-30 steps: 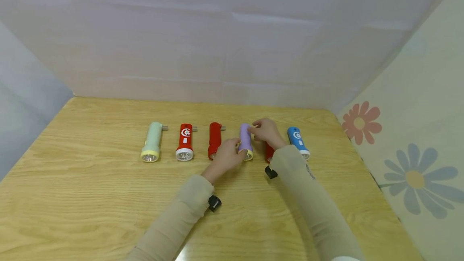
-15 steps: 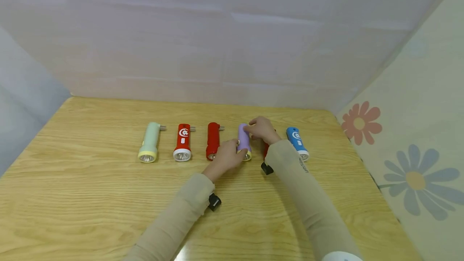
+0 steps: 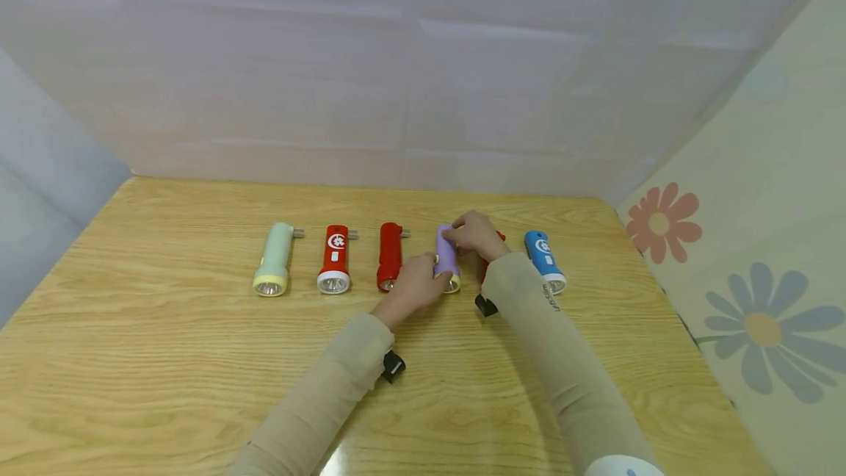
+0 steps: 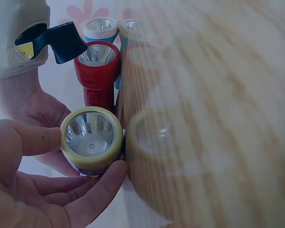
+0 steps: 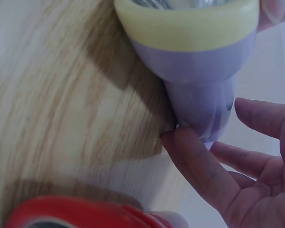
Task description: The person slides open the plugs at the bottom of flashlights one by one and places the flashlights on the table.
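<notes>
Purple flashlight (image 3: 447,255) lies on the wooden table (image 3: 165,358), lens end toward the person, fourth from left in a row of six. Left hand (image 3: 413,283) grips its yellow head (image 4: 92,161): thumb against one side of the rim, fingers curled under the other, so clamped on it. Right hand (image 3: 476,233) has its fingers curled about the tail; fingertips sit at the underside by the tabletop, thumb at or just beside the body, actual thumb contact unclear.

To the left: mint flashlight (image 3: 274,259), white-rimmed red flashlight (image 3: 335,259), plain red flashlight (image 3: 390,255), all with metal prongs (image 3: 299,233) sticking out at the tail. To the right: second plain red flashlight (image 4: 97,78), partly behind right hand and sleeve (image 3: 522,285) in the head view, then blue flashlight (image 3: 543,255), no prongs visible.

Step in hand, as a judgement: working the tail of the purple flashlight while left hand steadies the head, probably to get its plug out like the three at left. Whether that plug is out can't be told; right hand covers that end. Next move likely calls for left hand keeping the head firm while right fingers find an edge at the tail and pull sideways, without rolling the body.
</notes>
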Demonstrator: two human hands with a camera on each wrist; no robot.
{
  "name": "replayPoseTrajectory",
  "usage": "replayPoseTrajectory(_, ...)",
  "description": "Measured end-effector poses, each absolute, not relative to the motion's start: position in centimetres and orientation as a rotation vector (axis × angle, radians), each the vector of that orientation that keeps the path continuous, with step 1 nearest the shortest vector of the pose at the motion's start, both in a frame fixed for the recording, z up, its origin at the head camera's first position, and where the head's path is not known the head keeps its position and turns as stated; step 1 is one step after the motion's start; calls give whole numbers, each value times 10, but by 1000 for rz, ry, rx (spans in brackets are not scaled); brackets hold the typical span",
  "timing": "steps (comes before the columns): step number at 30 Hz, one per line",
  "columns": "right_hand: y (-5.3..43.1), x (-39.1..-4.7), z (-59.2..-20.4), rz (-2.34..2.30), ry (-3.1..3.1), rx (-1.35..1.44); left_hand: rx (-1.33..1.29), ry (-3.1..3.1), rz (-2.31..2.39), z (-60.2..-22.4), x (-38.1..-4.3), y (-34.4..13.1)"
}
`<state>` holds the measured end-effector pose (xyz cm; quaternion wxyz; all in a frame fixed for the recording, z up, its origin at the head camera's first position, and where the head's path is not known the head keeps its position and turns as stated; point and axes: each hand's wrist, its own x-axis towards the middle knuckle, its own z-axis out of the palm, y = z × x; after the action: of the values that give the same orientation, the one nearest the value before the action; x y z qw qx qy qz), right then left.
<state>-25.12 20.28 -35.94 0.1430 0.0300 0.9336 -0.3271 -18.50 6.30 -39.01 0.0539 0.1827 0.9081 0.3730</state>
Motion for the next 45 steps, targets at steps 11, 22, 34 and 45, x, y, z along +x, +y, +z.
replayPoseTrajectory(11,200,-251,-358,-886,2719,63,565,2747,1130,-390,-186,65)
replayPoseTrajectory(22,202,-249,-357,-887,2751,37,566,2742,1111,-387,-185,65)
replayPoseTrajectory(34,202,-246,-357,-1096,2697,75,530,2673,1161,-384,-184,62)
replayPoseTrajectory(45,202,-244,-356,-1265,2666,116,516,2658,1168,-385,-185,62)
